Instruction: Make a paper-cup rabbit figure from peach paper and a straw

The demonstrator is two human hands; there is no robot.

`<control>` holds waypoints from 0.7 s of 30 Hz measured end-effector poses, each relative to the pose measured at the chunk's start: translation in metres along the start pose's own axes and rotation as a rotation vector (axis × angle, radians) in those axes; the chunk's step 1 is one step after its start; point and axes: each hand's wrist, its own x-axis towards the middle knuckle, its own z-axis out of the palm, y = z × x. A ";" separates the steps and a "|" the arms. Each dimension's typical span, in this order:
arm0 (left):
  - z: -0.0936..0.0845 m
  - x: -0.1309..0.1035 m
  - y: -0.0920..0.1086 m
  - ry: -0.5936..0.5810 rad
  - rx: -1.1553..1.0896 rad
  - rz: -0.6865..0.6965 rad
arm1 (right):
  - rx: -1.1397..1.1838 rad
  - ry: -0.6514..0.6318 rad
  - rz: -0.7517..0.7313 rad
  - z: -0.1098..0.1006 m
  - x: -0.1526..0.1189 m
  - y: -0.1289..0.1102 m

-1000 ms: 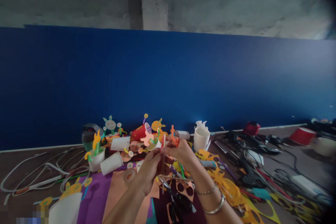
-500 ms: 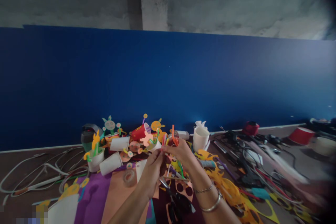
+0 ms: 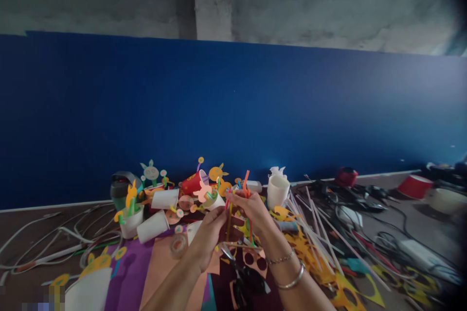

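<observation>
My left hand [image 3: 213, 226] is closed round a pink drinking straw [image 3: 227, 200]. Right beside it, my right hand [image 3: 251, 206] pinches at the upper part of a yellow straw [image 3: 229, 221] and also has an orange bendy straw [image 3: 247, 182] between its fingers. Just behind the hands, a tilted white paper cup [image 3: 215, 202] carries a pink paper shape [image 3: 203, 191] and a green straw. Black-handled scissors [image 3: 242, 274] lie below the hands on dark paper. A roll of clear tape [image 3: 178, 245] is left of my left hand.
Loose pale straws [image 3: 321, 233] spread right of my right wrist, near orange paper scraps [image 3: 310, 257]. White cups [image 3: 153, 226] and a red cup [image 3: 192, 182] lie at left. Cables [image 3: 62, 238] cover the far left, and black cords [image 3: 397, 214] the right.
A pale bundle, blurred at the far right before, now lies as loose straws by my right wrist. My hands stay close together; the orange straw has shifted slightly right.
</observation>
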 end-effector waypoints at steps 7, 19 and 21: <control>0.004 -0.002 0.002 0.008 0.034 0.023 | -0.044 -0.061 0.010 -0.002 0.000 0.002; -0.003 -0.002 0.005 -0.046 0.005 -0.012 | -0.153 -0.053 -0.157 0.002 -0.004 0.000; -0.004 -0.002 0.005 -0.061 0.005 -0.006 | -0.172 -0.040 -0.149 0.001 -0.003 -0.001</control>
